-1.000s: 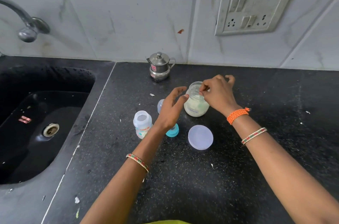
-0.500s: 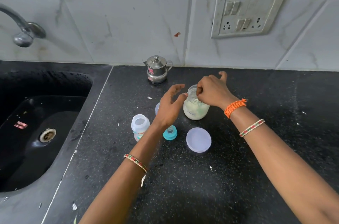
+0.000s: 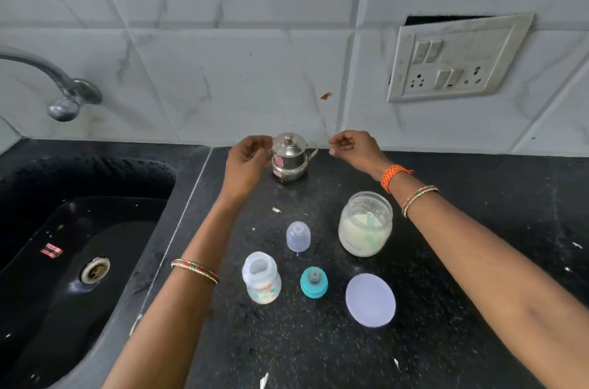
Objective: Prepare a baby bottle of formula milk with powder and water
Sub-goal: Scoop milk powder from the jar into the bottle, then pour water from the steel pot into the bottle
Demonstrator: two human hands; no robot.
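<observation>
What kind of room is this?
Most likely a home kitchen: a black counter with a built-in sink, a tap above it, and a tiled wall.

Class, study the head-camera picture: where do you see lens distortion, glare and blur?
Head view: the wide lens bows the wall tiles and tilts the switch plate; highlights glint on the steel pot and tap; light is soft, with faint shadows; the forearms near the bottom edge look slightly smeared.
</observation>
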